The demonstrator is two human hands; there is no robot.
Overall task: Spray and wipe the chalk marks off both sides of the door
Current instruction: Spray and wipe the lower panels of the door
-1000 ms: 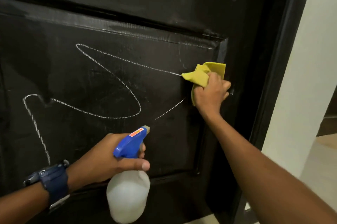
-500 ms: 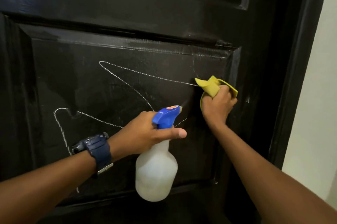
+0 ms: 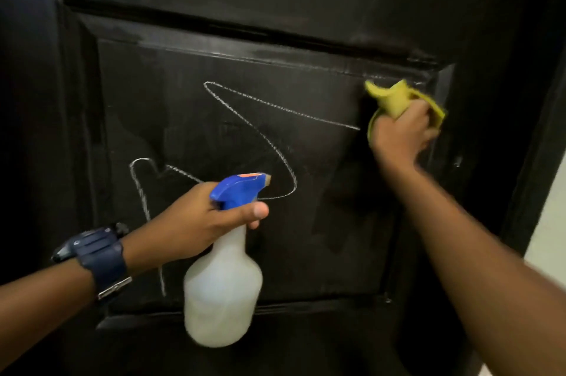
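1. A black panelled wooden door (image 3: 306, 23) fills the view, white looping chalk marks (image 3: 254, 118) scrawled over its recessed panel; a strip of pale wall (image 3: 551, 222) shows at the far right.
2. The left hand (image 3: 199, 222), a dark blue wristwatch (image 3: 101, 256) on its wrist, has its fingers wrapped round the neck of a translucent white spray bottle with a blue trigger head (image 3: 223, 283), nozzle facing the door.
3. The right hand (image 3: 401, 136) clenches a crumpled yellow cloth (image 3: 392, 100) against the panel's upper right corner, beside the chalk line's end.

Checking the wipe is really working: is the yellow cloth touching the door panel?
Touching. In the head view the right hand presses the yellow cloth flat against the door panel, with no gap.
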